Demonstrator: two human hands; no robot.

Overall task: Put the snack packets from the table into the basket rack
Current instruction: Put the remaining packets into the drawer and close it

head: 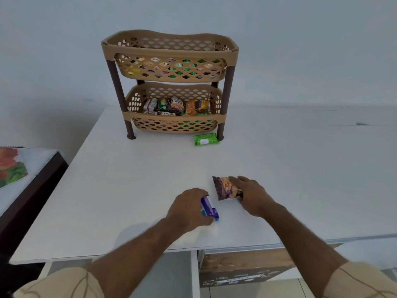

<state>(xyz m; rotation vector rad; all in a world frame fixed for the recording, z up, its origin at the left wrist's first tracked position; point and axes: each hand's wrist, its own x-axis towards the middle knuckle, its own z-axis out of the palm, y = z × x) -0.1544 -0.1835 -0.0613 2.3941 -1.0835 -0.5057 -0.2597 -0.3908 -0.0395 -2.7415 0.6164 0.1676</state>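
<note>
A tan two-tier basket rack (170,50) with brown legs stands at the back of the white table (120,190). Both tiers hold several snack packets. A green packet (205,139) lies on the table by the rack's front right leg. Near the table's front edge, my left hand (189,208) is closed around a blue and purple packet (210,209). Just to its right, my right hand (250,195) grips a dark purple peanut packet (224,187), which rests on the table.
A dark side table (32,190) with a flower-print cloth stands at the left, lower than the white table. A wooden crate (242,269) sits under the table front. A plain wall rises behind the rack.
</note>
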